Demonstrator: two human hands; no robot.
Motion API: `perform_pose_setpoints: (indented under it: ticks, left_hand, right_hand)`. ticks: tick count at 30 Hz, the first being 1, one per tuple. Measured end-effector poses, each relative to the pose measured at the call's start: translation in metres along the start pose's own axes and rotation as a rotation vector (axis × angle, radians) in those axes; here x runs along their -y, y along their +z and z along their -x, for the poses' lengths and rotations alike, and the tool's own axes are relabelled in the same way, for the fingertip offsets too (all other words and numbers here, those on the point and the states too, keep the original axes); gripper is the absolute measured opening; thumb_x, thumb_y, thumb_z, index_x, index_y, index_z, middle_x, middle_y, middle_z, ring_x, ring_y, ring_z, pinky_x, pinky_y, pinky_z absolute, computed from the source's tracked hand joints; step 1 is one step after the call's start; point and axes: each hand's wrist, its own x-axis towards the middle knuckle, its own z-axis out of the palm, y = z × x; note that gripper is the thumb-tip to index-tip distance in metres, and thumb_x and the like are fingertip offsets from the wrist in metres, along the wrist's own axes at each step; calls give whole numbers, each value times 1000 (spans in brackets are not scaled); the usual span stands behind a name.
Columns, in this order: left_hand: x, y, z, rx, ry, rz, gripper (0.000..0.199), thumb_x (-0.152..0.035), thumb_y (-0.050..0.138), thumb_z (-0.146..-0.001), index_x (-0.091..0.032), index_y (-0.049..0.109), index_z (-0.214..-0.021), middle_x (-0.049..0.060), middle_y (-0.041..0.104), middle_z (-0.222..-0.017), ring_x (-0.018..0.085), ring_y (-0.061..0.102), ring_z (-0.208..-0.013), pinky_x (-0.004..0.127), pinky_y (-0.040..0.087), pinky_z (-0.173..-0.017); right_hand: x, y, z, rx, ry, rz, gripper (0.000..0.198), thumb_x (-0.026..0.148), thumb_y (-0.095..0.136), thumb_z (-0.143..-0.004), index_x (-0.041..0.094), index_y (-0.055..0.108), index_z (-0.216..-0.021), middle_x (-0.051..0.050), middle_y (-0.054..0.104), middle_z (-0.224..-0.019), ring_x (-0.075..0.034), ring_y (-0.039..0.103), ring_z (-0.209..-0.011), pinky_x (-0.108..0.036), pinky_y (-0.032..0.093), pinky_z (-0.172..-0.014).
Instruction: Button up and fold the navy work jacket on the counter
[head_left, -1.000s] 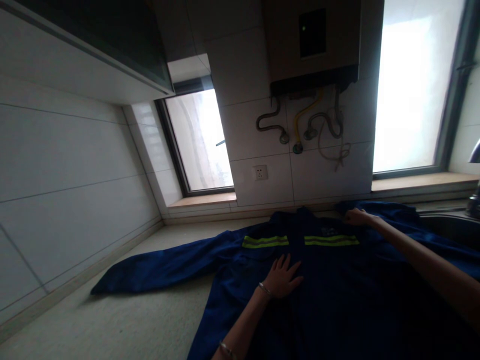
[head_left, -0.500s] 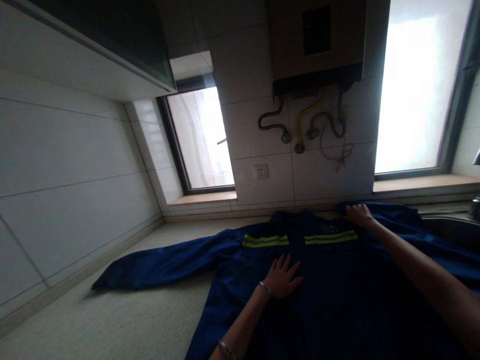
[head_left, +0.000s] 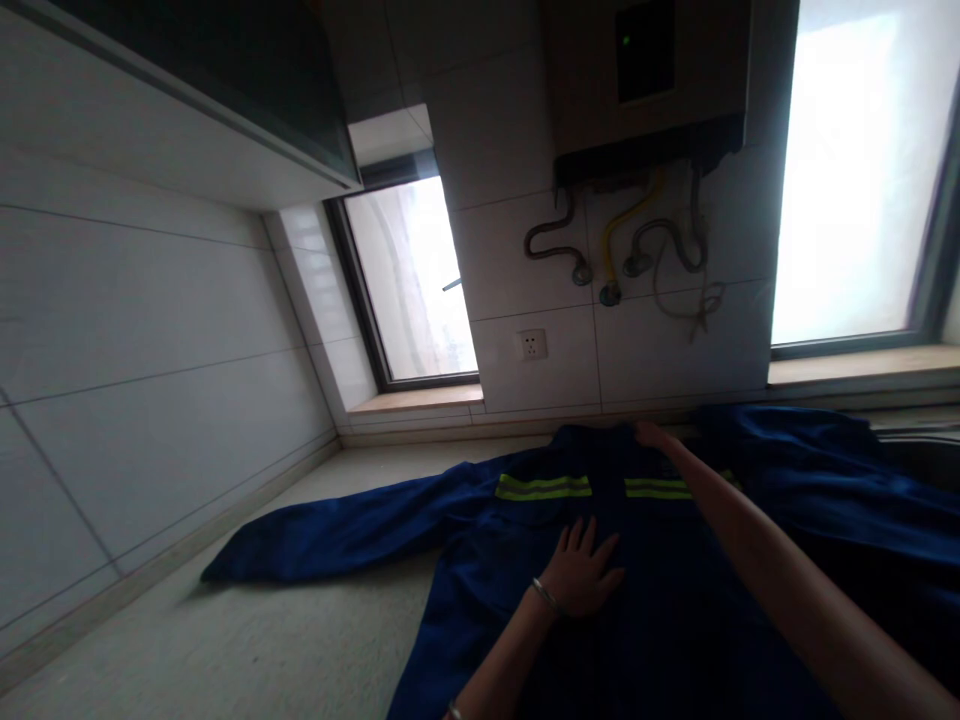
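Note:
A dark blue work jacket (head_left: 517, 560) with yellow-green reflective chest stripes lies front up on the pale countertop, its collar toward the wall. One sleeve stretches out to the left; the other side spreads right toward a dark basin. My left hand (head_left: 585, 575), with a bracelet at the wrist, rests flat on the jacket's front, fingers spread. Up at the right side of the collar, my right hand (head_left: 651, 434) has its fingers bent together on the cloth; the fingertips are partly hidden. My right forearm crosses the right stripe.
The countertop (head_left: 300, 640) meets tiled walls at the left and back. A water heater (head_left: 652, 110) with pipes hangs above, and a socket (head_left: 532, 344) sits below it. Windows flank the heater. A cabinet (head_left: 187, 120) juts out at upper left. The basin rim (head_left: 922, 437) shows at right.
My right hand has moved left from the jacket's right shoulder to the collar. My left hand stays flat on the front. The whole view has shifted slightly.

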Motion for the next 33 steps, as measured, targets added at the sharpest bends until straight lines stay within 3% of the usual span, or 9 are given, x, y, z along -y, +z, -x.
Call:
perform_pose_setpoints:
  ticks: [4, 9, 13, 15, 18, 21, 24, 29, 33]
  left_hand:
    - [-3, -1, 2, -8, 4, 5, 64, -62, 10, -87, -30, 18, -143, 8, 11, -150, 32, 5, -137, 55, 12, -107]
    - [-7, -4, 5, 9, 10, 2, 65, -62, 11, -87, -29, 16, -143, 9, 10, -150, 32, 5, -136, 56, 11, -107]
    - [-9, -4, 6, 3, 14, 14, 66, -63, 11, -86, -29, 17, -143, 11, 9, -150, 33, 4, -136, 56, 10, -107]
    - [-9, -3, 6, -3, 12, 16, 66, -64, 12, -86, -30, 17, -143, 10, 10, -150, 34, 4, -136, 56, 10, -106]
    - [-9, -2, 5, -15, 13, 22, 67, -64, 13, -86, -30, 17, -143, 10, 12, -150, 34, 5, -136, 57, 11, -106]
    - [-9, -2, 5, -24, 5, 19, 66, -64, 14, -86, -30, 17, -143, 9, 13, -150, 34, 6, -136, 57, 12, -106]
    - [-9, -2, 6, -22, 2, 8, 65, -63, 14, -86, -31, 17, -143, 9, 13, -150, 33, 6, -136, 56, 11, -107]
    - [-9, -3, 8, -14, 5, 4, 65, -63, 13, -87, -31, 16, -143, 8, 10, -150, 32, 6, -137, 56, 11, -107]
    - [-9, -3, 8, -18, 5, 8, 65, -63, 14, -86, -30, 16, -143, 8, 12, -150, 32, 6, -136, 56, 11, -106]
  right_hand:
    - [5, 15, -3, -96, 86, 44, 33, 26, 37, -92, 16, 51, -120, -15, 57, -112, -23, 55, -103, -34, 41, -85]
    - [4, 41, 13, -255, 208, 131, 42, 29, 38, -89, 8, 45, -124, -27, 47, -120, -36, 47, -110, -50, 32, -87]
    - [23, 33, 13, -401, 161, 207, 39, 22, 39, -86, 6, 49, -120, -28, 44, -123, -38, 36, -118, -53, 26, -92]
    - [48, 22, 7, -387, 76, 161, 39, 24, 36, -87, 7, 48, -121, -25, 44, -125, -36, 34, -120, -50, 28, -93]
    - [103, 13, -2, -320, -11, 91, 45, 40, 36, -88, 9, 52, -117, -22, 51, -118, -32, 44, -113, -42, 36, -89]
    - [159, 22, -2, -171, -82, 65, 56, 53, 43, -83, 10, 52, -117, -21, 53, -116, -31, 51, -106, -39, 42, -84]
    - [195, 38, 6, -88, -90, 81, 62, 43, 60, -73, 5, 51, -120, -25, 56, -112, -34, 54, -102, -40, 44, -82]
    - [204, 52, 16, -107, -13, 88, 54, 21, 57, -73, -2, 51, -121, -33, 52, -114, -38, 50, -108, -46, 45, -80]
    - [190, 50, 16, -113, -28, 35, 36, 18, 61, -69, 3, 65, -101, -29, 57, -110, -39, 50, -109, -51, 40, -86]
